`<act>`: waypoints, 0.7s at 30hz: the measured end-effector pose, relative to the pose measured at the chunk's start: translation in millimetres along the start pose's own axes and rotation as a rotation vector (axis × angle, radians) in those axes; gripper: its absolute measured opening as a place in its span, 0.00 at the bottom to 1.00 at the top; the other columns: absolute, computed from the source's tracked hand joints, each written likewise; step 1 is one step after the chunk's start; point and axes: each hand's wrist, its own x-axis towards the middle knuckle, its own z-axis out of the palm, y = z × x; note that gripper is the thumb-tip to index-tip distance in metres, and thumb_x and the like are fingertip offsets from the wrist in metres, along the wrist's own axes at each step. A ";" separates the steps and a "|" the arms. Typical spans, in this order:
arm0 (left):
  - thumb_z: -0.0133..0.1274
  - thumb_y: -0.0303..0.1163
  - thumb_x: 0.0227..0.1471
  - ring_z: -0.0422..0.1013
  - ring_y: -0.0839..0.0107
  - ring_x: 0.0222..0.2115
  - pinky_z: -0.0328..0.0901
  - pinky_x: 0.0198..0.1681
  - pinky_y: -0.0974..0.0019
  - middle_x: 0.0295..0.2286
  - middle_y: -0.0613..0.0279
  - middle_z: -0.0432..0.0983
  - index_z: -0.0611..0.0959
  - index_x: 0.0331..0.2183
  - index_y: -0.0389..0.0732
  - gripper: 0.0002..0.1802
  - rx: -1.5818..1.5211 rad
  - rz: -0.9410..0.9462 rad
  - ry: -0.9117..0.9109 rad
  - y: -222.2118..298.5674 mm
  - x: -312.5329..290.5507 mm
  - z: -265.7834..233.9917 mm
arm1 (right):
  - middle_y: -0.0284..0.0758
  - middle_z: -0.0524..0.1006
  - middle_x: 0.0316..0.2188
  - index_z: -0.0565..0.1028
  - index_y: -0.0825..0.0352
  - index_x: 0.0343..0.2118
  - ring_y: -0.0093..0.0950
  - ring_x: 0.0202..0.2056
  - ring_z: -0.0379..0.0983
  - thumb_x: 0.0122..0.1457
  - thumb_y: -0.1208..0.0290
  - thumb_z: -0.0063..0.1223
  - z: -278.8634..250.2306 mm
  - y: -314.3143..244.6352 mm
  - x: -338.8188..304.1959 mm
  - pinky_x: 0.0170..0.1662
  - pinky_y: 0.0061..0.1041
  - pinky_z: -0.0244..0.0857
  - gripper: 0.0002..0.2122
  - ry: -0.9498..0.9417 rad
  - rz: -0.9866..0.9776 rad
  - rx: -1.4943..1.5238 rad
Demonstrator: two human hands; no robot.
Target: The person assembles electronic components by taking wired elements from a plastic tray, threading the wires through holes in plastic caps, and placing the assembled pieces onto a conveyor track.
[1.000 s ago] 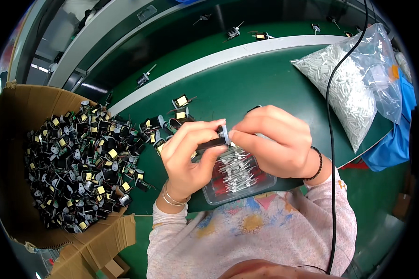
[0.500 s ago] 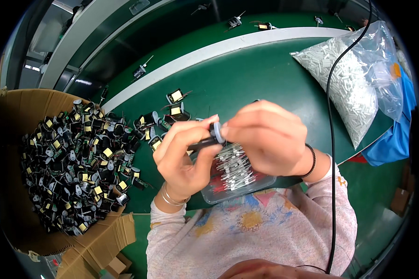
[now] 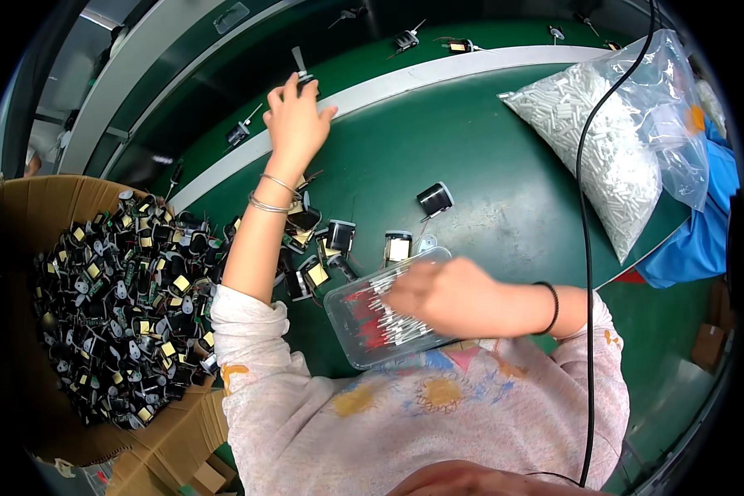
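My left hand (image 3: 296, 124) reaches far over the strip, its fingers apart and the thumb spread. At its fingertips is a small black motor unit (image 3: 305, 80) with a motion-blurred pale shaft. Low over a clear plastic tray (image 3: 357, 360) is my right hand (image 3: 438, 296), its fingers bent and smeared by motion. In the tray lie many thin white rods (image 3: 401, 326) with red ends. Beyond it stand loose black motor units, one with a yellow pad (image 3: 398, 246) and one lying alone (image 3: 435, 199).
A cardboard box (image 3: 50, 194) heaped with motor units stands at the left. A pale rail (image 3: 380, 93) borders the green strip, where more units (image 3: 238, 133) lie. On the right are a bag of white tubes (image 3: 595, 140), a hanging black cable (image 3: 583, 207) and blue cloth (image 3: 694, 240).
My left hand has moved from the middle out to the strip with the motor unit. My right hand has left that unit and dropped to the tray. Units on the strip shifted left.
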 end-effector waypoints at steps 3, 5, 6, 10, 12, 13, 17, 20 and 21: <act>0.58 0.42 0.41 0.65 0.57 0.41 0.64 0.39 0.52 0.38 0.57 0.72 0.77 0.40 0.42 0.23 0.180 0.107 -0.202 40.1 -6.7 -8.5 | 0.35 0.72 0.25 0.72 0.68 0.32 0.31 0.28 0.73 0.40 0.77 0.49 24.8 -3.9 -10.0 0.24 0.28 0.68 0.12 -0.228 -0.015 -0.003; 0.55 0.46 0.43 0.70 0.53 0.35 0.66 0.38 0.56 0.33 0.51 0.74 0.76 0.39 0.40 0.24 -0.107 0.146 -0.430 74.9 -23.3 -18.0 | 0.39 0.73 0.26 0.72 0.70 0.32 0.35 0.29 0.74 0.42 0.76 0.48 30.7 -6.1 -7.8 0.26 0.30 0.69 0.12 -0.370 0.024 0.016; 0.53 0.48 0.45 0.71 0.54 0.36 0.66 0.38 0.56 0.33 0.51 0.74 0.74 0.42 0.40 0.27 -0.163 0.186 -0.596 95.1 -31.1 -21.0 | 0.39 0.73 0.26 0.72 0.70 0.32 0.35 0.29 0.74 0.42 0.76 0.48 32.3 -3.7 -6.2 0.26 0.30 0.69 0.12 -0.370 0.029 0.015; 0.57 0.40 0.43 0.72 0.54 0.33 0.67 0.35 0.58 0.33 0.51 0.74 0.72 0.41 0.40 0.24 -0.259 0.401 -0.711 130.7 -65.0 -15.6 | 0.45 0.76 0.23 0.74 0.71 0.27 0.39 0.28 0.76 0.41 0.78 0.50 42.8 2.2 1.2 0.29 0.34 0.70 0.07 -0.372 0.043 0.064; 0.58 0.38 0.42 0.72 0.55 0.32 0.67 0.34 0.59 0.32 0.52 0.75 0.73 0.39 0.40 0.22 -0.365 0.350 -0.683 123.7 -64.5 -15.7 | 0.45 0.76 0.23 0.74 0.71 0.26 0.39 0.28 0.76 0.42 0.78 0.50 41.1 3.9 2.4 0.29 0.35 0.70 0.07 -0.377 0.054 0.075; 0.58 0.35 0.41 0.73 0.56 0.31 0.68 0.34 0.59 0.30 0.52 0.75 0.74 0.37 0.39 0.19 -0.469 0.299 -0.655 117.9 -63.8 -17.2 | 0.40 0.76 0.25 0.74 0.68 0.26 0.37 0.30 0.75 0.41 0.76 0.53 36.0 3.7 3.4 0.31 0.33 0.69 0.07 -0.403 0.089 0.095; 0.61 0.29 0.38 0.73 0.66 0.29 0.67 0.35 0.66 0.27 0.57 0.76 0.78 0.36 0.38 0.18 -0.663 0.048 -0.432 94.7 -52.1 -54.9 | 0.34 0.75 0.26 0.75 0.65 0.26 0.33 0.33 0.72 0.42 0.74 0.57 7.4 7.3 8.0 0.35 0.30 0.66 0.06 -0.302 0.092 0.273; 0.59 0.23 0.39 0.69 0.72 0.39 0.63 0.44 0.68 0.38 0.61 0.75 0.78 0.36 0.38 0.17 -0.990 -0.086 -0.357 70.0 -52.9 -87.5 | 0.33 0.74 0.25 0.76 0.66 0.26 0.32 0.32 0.71 0.45 0.75 0.57 -30.5 11.3 16.7 0.35 0.28 0.65 0.05 -0.110 0.016 0.529; 0.59 0.22 0.39 0.69 0.71 0.40 0.64 0.43 0.67 0.41 0.59 0.73 0.77 0.36 0.38 0.17 -1.175 -0.081 -0.258 64.1 -59.9 -89.6 | 0.33 0.74 0.25 0.76 0.66 0.26 0.31 0.31 0.71 0.46 0.75 0.57 -43.0 12.3 20.1 0.35 0.27 0.64 0.04 -0.026 0.034 0.660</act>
